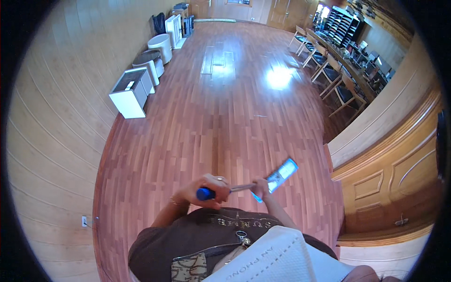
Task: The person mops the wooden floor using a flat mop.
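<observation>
Flat blue-and-white package [281, 175], a long rectangle, slants up to the right above the wooden floor [225, 108], gripped at its lower end by the right hand [261, 187]. Beside it the left hand [210, 187] clenches a blue-handled tool [205, 193] whose metal shaft reaches toward the package.

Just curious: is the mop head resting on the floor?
No, the blue mop head is raised above the floor, pole gripped by both hands.
</observation>
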Motion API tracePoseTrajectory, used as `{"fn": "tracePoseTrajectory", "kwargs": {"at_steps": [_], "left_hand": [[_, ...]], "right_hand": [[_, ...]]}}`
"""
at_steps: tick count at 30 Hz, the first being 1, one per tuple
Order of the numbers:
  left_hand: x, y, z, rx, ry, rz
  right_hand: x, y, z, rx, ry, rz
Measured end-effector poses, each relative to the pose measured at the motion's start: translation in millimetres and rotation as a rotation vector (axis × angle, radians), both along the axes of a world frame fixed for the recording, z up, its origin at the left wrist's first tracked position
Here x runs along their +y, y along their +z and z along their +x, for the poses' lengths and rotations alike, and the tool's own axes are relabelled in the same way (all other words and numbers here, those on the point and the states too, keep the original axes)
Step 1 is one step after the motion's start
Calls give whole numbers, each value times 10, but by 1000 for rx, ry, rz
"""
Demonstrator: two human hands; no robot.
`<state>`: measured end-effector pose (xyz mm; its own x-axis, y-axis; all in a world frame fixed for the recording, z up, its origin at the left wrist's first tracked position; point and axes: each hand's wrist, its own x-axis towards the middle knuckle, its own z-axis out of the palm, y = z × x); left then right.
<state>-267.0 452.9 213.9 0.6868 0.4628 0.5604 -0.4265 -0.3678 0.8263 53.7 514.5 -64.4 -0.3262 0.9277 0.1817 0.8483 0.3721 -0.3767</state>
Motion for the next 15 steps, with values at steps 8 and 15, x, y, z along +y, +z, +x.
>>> {"fn": "tracePoseTrajectory", "kwargs": {"at_steps": [8,15], "left_hand": [[-368,-231,1290,28,-328,-134],[-1048,-554,1658,172,-299,-179]], "right_hand": [[-1469,-718,1697,506,-659,-208],[-2846,-366,1840,427,-844,-192]]}}
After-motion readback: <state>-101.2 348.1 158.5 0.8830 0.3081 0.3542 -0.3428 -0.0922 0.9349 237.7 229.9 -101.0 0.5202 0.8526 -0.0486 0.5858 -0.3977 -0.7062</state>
